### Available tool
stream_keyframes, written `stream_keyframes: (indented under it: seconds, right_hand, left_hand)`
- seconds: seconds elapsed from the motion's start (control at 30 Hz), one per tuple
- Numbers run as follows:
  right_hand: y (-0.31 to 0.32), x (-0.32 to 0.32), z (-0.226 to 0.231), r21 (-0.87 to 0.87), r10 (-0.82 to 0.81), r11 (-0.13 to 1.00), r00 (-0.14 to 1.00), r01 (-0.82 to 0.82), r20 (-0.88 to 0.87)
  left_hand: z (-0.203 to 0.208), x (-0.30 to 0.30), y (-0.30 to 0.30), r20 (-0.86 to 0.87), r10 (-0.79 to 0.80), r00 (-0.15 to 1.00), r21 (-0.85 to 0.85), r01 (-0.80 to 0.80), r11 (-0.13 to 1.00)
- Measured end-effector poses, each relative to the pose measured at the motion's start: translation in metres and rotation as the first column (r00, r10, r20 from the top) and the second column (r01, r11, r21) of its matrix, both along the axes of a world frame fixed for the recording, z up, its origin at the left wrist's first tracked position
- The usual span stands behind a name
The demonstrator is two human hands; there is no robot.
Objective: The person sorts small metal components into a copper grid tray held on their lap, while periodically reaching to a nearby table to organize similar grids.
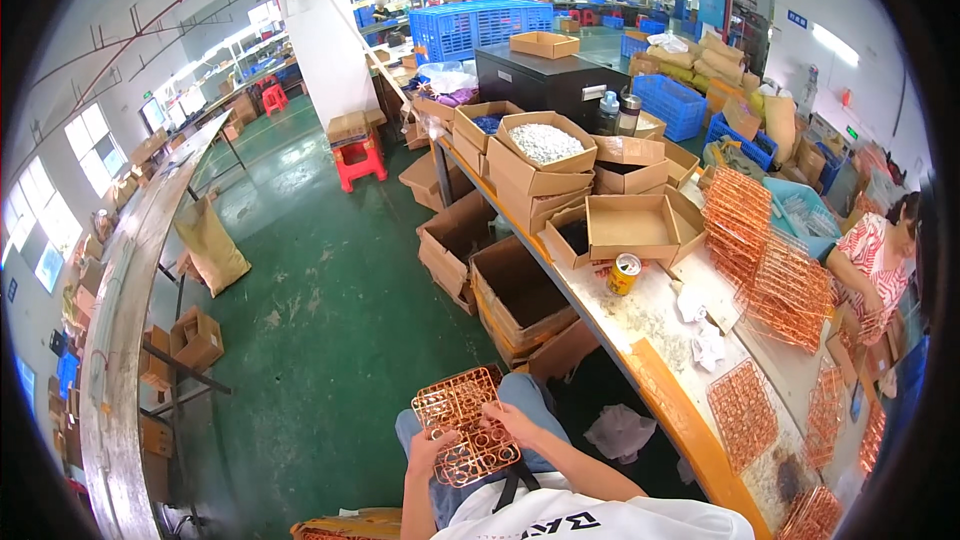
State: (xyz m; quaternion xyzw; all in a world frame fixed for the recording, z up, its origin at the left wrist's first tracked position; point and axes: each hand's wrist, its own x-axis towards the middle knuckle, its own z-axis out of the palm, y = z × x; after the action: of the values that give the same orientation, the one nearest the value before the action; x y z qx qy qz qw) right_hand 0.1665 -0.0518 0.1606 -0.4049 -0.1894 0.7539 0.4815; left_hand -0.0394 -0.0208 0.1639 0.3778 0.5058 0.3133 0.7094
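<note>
Over my lap lies a copper-coloured lattice frame (450, 402), a flat grid full of small rings. My left hand (430, 450) grips its lower left edge, with the thumb on top. At the frame's right side, my right hand (509, 423) has its fingers closed on the grid. Whether it pinches a single ring there is too small to tell. On the bench to my right lies a similar lattice frame (742, 415), flat on the worktop. Tall stacks of the same frames (738, 210) stand farther back.
The bench (665, 385) runs along my right, with a yellow can (624, 275), crumpled white paper (708, 347) and open cartons (630, 227). Empty cartons (520, 285) stand underneath. A co-worker (872, 260) sits across the bench. Left, a long narrow table (125, 340) borders the green floor.
</note>
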Motion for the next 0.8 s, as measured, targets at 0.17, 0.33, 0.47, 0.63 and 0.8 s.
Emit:
stream_keyframes:
  seconds: [0.17, 0.33, 0.47, 0.63, 0.8]
  right_hand:
    - [0.003, -0.001, 0.003, -0.033, -0.007, 0.999, 0.995, 0.011, 0.096]
    - [0.006, 0.005, 0.003, -0.002, 0.037, 0.999, 0.994, -0.037, 0.101]
    - [0.005, 0.003, -0.002, 0.121, 0.022, 0.991, 0.961, -0.058, 0.276]
    - [0.003, 0.001, -0.021, 0.200, -0.105, 0.980, 0.858, 0.003, 0.503]
    - [0.006, 0.003, -0.014, 0.052, -0.057, 0.998, 0.925, 0.041, 0.376]
  left_hand:
    - [-0.003, -0.003, -0.003, -0.116, 0.018, 0.993, -0.016, -0.020, 1.000]
    - [-0.012, 0.007, -0.009, -0.154, 0.010, 0.988, 0.040, -0.004, 0.999]
    - [-0.018, 0.004, -0.012, -0.031, 0.061, 0.998, -0.027, -0.062, 0.998]
    - [-0.007, 0.006, -0.010, 0.026, 0.023, 0.999, -0.064, -0.021, 0.998]
    - [-0.008, 0.006, -0.010, 0.041, 0.009, 0.999, -0.021, -0.008, 1.000]
